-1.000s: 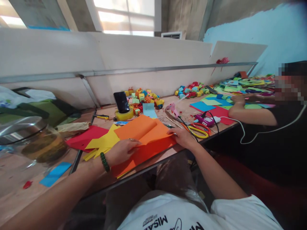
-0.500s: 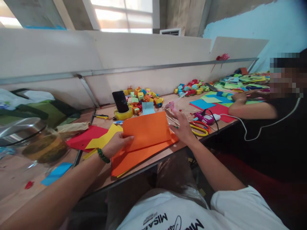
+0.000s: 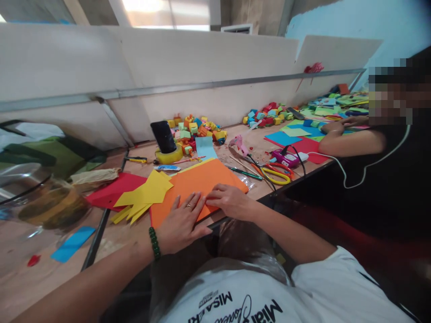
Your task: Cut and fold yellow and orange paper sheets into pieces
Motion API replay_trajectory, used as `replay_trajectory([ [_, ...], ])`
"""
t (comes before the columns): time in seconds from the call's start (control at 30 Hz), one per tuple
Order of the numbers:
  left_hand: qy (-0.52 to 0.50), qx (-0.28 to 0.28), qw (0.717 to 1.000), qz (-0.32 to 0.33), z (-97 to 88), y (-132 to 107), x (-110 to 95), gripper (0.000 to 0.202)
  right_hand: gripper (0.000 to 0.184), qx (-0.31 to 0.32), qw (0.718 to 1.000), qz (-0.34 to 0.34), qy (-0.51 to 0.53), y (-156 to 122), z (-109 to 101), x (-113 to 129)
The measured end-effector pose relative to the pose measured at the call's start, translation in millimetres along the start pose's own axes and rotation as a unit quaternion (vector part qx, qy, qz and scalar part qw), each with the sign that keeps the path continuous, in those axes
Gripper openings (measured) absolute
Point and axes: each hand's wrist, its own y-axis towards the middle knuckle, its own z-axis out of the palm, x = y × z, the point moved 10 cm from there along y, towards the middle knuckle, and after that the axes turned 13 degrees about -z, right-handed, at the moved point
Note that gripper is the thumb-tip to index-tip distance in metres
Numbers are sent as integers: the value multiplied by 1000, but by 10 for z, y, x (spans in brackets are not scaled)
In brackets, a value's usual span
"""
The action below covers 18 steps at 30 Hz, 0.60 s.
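My left hand [image 3: 182,223] lies flat with fingers apart on the orange paper [image 3: 193,180], near its front edge. Close beside it, my right hand [image 3: 231,202] has its fingers bent and held together on the front edge of the same paper; the fingertips are partly hidden. The orange paper lies on a stack of sheets, with a yellow edge showing at the back. Yellow paper strips and cut pieces [image 3: 144,195] are just left of the stack, partly over red paper [image 3: 112,190].
Behind the stack are a phone [image 3: 164,137] on a tape roll [image 3: 169,155] and small coloured paper cubes [image 3: 197,130]. To the right lie a pink glue gun [image 3: 239,144], a green pen [image 3: 247,173] and scissors [image 3: 278,175]. A glass jar [image 3: 50,202] stands left; a co-worker [image 3: 380,179] sits right.
The raised orange sheet is now down flat on the stack. My left hand has let go of its edge and flattened onto it; my right hand has come down to the front edge.
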Motion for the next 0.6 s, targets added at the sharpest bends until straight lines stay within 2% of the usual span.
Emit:
replay_trajectory([
  [0.07,6,1,1000,-4,36,-31,18,87,21,1,1000,10,0,-94,72,-40],
  [0.17,-2,-26,1000,-15,40,-79,88,92,25,-20,998,58,-7,-404,92,-150],
  [0.23,-13,-50,998,-26,41,-136,137,93,30,-36,994,101,-19,-665,54,-228],
  [0.37,-19,-79,994,-66,54,-254,228,90,35,-74,988,133,-35,-1011,-123,-247],
  [0.5,0,-46,993,-109,58,-272,256,90,29,-149,975,158,-46,-1026,-458,-220],
  [0.6,22,-13,992,-124,30,-245,216,90,24,-214,964,141,-66,-832,-716,-118],
])
